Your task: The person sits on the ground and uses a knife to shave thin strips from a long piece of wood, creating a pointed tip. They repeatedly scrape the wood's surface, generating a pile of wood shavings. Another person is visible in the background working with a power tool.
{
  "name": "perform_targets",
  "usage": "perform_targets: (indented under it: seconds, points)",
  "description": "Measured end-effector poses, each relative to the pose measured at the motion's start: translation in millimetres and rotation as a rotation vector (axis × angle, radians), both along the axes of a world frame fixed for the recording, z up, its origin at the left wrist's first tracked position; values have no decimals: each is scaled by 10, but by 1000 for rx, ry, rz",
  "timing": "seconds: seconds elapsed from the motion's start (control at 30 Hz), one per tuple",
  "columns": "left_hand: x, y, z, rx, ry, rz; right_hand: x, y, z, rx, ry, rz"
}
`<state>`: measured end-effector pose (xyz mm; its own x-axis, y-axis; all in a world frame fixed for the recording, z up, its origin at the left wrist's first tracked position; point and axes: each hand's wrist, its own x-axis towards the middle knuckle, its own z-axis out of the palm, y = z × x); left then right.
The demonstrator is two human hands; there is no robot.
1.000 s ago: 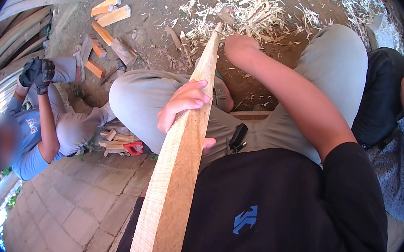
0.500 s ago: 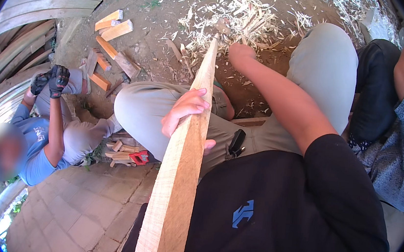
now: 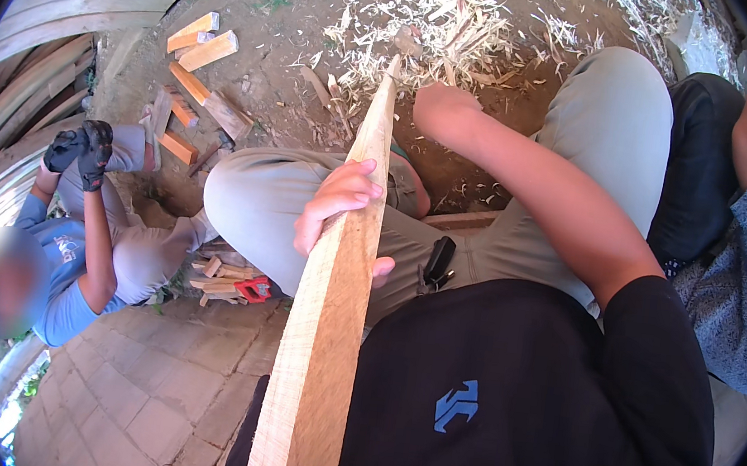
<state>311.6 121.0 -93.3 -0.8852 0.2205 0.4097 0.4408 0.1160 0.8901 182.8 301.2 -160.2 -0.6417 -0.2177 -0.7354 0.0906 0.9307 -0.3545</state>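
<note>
A long squared wooden stake [image 3: 319,336] runs from the lower edge up to a narrow far end among the shavings. My left hand [image 3: 340,207] is wrapped round its middle, fingers over the left side and thumb on the right. Just right of the tapered end is my right hand [image 3: 445,113], closed in a fist with its back towards me. Whatever that fist holds is hidden. A small brown lump [image 3: 408,40] lies by the stake's tip; its kind is unclear.
Pale wood shavings [image 3: 468,29] cover the ground ahead. Cut wood blocks [image 3: 209,52] lie at left, near a red-handled saw [image 3: 254,289]. A gloved person [image 3: 85,248] sits at left; another person's patterned garment [image 3: 743,272] shows at right.
My right fist has shifted slightly left and nearer the stake's tapered end. The left hand keeps its hold on the stake. The whole view has shifted a little.
</note>
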Motion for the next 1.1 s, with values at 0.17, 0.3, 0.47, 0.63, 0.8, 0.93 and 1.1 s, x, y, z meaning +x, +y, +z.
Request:
perform_targets:
  seconds: [0.17, 0.3, 0.47, 0.63, 0.8, 0.93, 1.1]
  points:
    - [-22, -37, -9, 1, -8, -31, 8, -132, -555, 75, 12, -13]
    - [-100, -30, 85, -10, 6, -73, 198, -137, -1223, 105, 14, 75]
    - [-177, -92, 40, 2, 35, -148, 76, -172, -1117, 182, -49, 94]
    - [-129, -32, -42, 53, 99, -71, -188, 58, -449, 132, 50, 67]
    - [-94, 68, -45, 32, 71, -7, -127, 115, -383, 20, 21, 49]
    - [-82, 98, -39, 5, 68, 14, 20, 109, -207, -2, -60, 53]
    - [-61, 145, -4, 27, 53, 46, 52, 81, -121, 3, -43, 6]
